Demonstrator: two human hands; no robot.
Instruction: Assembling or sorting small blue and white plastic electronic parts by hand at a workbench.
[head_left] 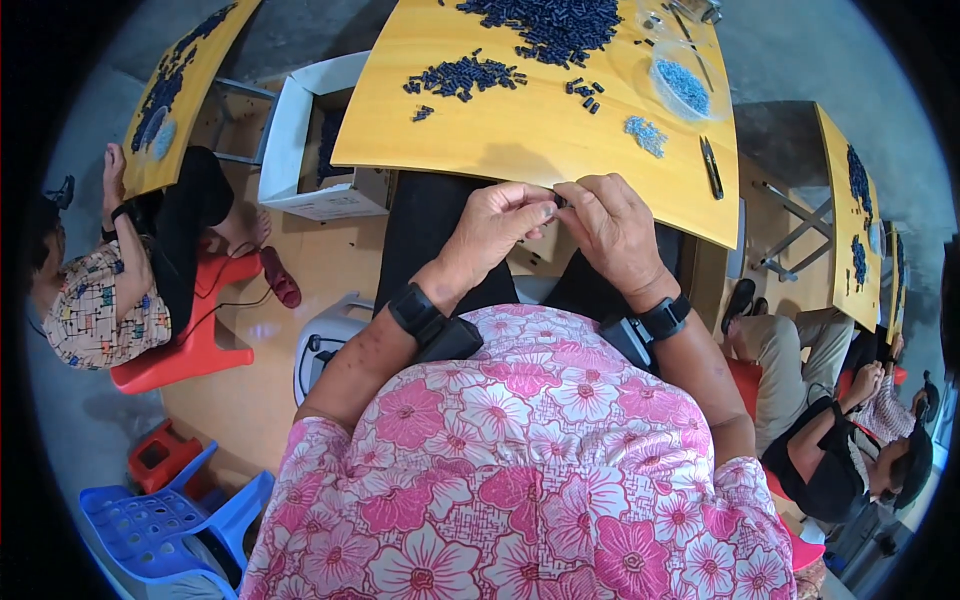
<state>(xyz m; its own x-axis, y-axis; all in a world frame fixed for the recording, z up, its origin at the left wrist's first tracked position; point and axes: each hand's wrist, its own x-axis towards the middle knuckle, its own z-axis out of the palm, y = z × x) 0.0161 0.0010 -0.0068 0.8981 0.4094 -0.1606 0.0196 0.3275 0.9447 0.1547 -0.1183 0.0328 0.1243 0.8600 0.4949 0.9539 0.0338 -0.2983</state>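
Pale floor and grey-blue walls curve round me in the head view, with a yellow table [450, 140] straight ahead, its near edge just beyond my hands. Over my lap, my left hand [500, 222] is bent inward with thumb and forefinger pinched together, and my right hand [612, 220] meets it, fingers curled down. Between their tips I have a small dark piece [560, 201], gripped from both sides; my fingers cover most of it, so I can't make out its whole shape.

On the table, a big heap of dark cylinders [550, 25] lies at the far side, a smaller heap [465, 78] nearer me to the left. Toward the right I've got a clear bowl [655, 82] of tiny pale-blue bits, a loose little pile [645, 137] of similar ones, and a slim black tool [711, 168] lying near the table's right side. An open white box [285, 165] stands left of the table. Beyond it, someone in a patterned shirt [110, 310] sits on a red stool [190, 360]
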